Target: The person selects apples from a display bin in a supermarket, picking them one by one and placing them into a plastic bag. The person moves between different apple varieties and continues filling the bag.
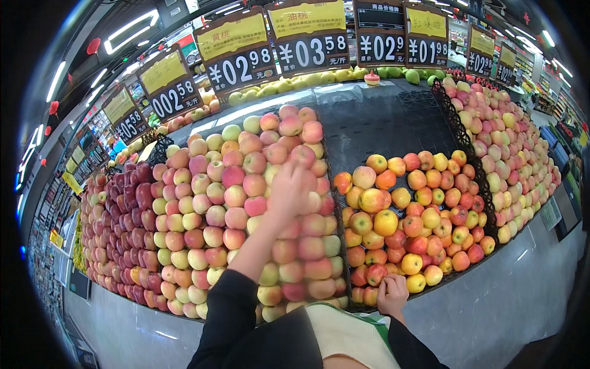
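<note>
Stacked pink and yellow apples [235,193] fill the bay in front of me. My left hand [290,187] reaches up over their right-hand columns, slightly blurred, its fingers at a pink apple [303,156]; whether it grips that apple cannot be told. Lower right, my right hand [392,291] rests with curled fingers at the front edge of a bay of loose red and yellow apples [417,244], touching or close beside the apples there. Its palm is hidden, and no held fruit shows.
A black divider [335,207] separates the two bays; a lattice divider [470,152] stands farther right. Dark red apples [131,207] lie left, more pink apples [511,152] right. Black matting [368,120] is bare behind the loose apples. Price signs [313,50] line the back.
</note>
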